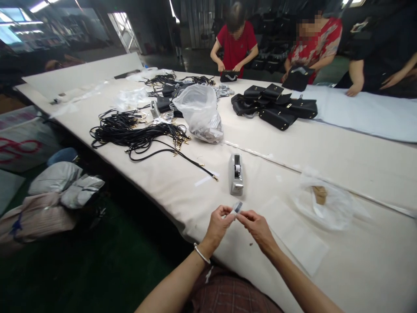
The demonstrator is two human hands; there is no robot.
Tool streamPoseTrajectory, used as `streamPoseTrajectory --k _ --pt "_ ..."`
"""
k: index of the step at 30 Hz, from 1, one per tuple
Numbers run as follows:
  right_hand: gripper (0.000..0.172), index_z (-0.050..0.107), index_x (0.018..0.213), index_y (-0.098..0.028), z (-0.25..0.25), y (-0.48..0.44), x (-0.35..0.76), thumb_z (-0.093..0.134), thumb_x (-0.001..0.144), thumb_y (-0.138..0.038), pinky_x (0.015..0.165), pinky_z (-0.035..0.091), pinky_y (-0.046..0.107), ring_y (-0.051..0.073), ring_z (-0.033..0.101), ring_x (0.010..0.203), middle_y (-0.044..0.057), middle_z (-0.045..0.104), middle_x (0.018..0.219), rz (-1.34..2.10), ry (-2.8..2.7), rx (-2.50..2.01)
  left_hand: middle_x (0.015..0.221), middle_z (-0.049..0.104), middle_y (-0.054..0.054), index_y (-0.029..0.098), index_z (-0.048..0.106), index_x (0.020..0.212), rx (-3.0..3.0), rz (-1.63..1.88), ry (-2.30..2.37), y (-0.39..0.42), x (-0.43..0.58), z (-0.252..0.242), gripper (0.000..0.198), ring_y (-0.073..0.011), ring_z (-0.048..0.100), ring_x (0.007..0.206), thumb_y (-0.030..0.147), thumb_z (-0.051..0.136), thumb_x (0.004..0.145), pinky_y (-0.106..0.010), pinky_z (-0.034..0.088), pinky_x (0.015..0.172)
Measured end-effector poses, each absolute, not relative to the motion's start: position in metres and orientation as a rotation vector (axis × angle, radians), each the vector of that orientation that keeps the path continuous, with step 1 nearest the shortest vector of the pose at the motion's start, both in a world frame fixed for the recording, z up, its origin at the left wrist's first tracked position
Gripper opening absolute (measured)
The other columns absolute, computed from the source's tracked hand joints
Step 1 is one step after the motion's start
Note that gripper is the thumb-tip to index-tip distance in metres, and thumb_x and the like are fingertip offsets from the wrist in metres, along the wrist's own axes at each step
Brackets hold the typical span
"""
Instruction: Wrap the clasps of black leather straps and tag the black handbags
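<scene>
Close to the table's near edge, my left hand (217,226) and my right hand (259,228) meet, both with fingers pinched on a small grey-and-white packet (237,207). Its exact kind is too small to make out. Just beyond my hands stands a grey tape dispenser (236,176) with a roll in it. Left of the dispenser, a black strap (192,163) with gold clasps lies stretched out beside a white paper strip (203,180). It trails from a pile of black straps (130,132).
A clear plastic bag (200,111) of small items stands mid-table. Black handbags (276,106) lie farther right; another plastic bag (325,202) and white sheets (301,243) are at near right. Several people work across the table (182,187). Wrapped bundles (48,208) sit at left.
</scene>
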State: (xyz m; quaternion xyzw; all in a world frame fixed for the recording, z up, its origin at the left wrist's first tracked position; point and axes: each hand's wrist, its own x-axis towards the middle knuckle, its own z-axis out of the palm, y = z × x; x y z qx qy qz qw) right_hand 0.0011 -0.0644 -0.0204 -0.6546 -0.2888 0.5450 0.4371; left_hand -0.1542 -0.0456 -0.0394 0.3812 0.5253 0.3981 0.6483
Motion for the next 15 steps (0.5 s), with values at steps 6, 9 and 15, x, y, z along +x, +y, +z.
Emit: streamPoseTrajectory --k 6,9,15 --pt "0.035 0.074 0.094 -0.019 -0.026 0.015 0.024 0.074 0.073 -0.047 0.074 0.044 0.030 0.020 0.059 0.086 0.004 0.071 0.092 1.014 -0.690 -1.829 0.071 0.070 -0.005 0.012 0.066 0.084 0.596 0.970 1.118 -0.010 -0.178 -0.037 0.027 -0.0131 0.061 0.064 0.029 0.078 0.066 -0.025 0.043 0.067" --pt "0.026 0.071 0.089 -0.016 -0.041 0.046 0.021 0.074 0.079 -0.039 0.074 0.048 0.032 0.018 0.061 0.083 0.004 0.071 0.090 1.075 -0.641 -1.877 0.070 0.071 -0.005 0.012 0.067 0.083 0.519 0.979 1.091 0.004 -0.186 -0.036 0.028 -0.0130 0.061 0.061 0.027 0.080 0.063 -0.025 0.043 0.064" --pt "0.017 0.066 0.084 -0.015 -0.053 0.049 0.005 0.069 0.084 -0.032 0.076 0.049 0.032 0.016 0.062 0.079 0.001 0.068 0.083 1.076 -0.490 -1.890 0.070 0.071 -0.004 0.011 0.069 0.082 0.396 0.963 1.049 0.023 -0.194 -0.042 0.034 -0.0115 0.059 0.060 0.029 0.083 0.057 -0.023 0.041 0.060"
